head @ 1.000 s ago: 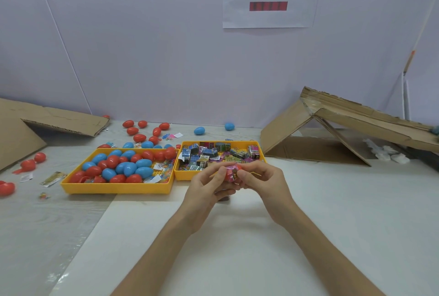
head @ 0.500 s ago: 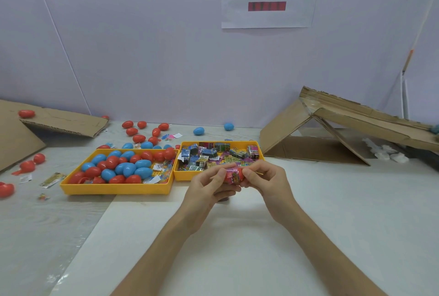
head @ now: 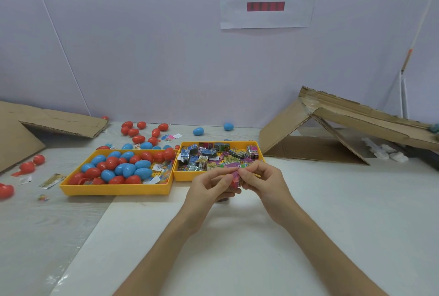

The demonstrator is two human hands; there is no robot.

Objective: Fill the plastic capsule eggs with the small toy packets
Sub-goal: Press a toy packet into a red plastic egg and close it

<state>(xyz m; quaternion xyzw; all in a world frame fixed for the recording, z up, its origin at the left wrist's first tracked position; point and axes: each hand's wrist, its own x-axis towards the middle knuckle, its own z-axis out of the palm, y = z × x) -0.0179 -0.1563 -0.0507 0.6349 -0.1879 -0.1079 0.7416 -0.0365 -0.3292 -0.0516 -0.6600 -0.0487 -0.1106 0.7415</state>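
My left hand (head: 210, 188) grips a red capsule egg (head: 235, 180) just in front of the right yellow tray. My right hand (head: 263, 177) pinches a small pink toy packet (head: 236, 174) at the egg's opening. Most of the egg is hidden by my fingers. The right yellow tray (head: 190, 178) holds several small toy packets (head: 209, 155). The left yellow tray (head: 114, 188) holds several red and blue eggs (head: 123, 167).
Loose red eggs (head: 140, 133) and blue eggs (head: 198, 131) lie behind the trays, more red ones (head: 28, 167) at far left. Cardboard sheets lean at the left (head: 52, 122) and right (head: 332, 124). Stray packets (head: 51, 180) lie left of the trays.
Both hands stayed in place in front of the packet tray. My fingers have shifted slightly around the egg and packet.
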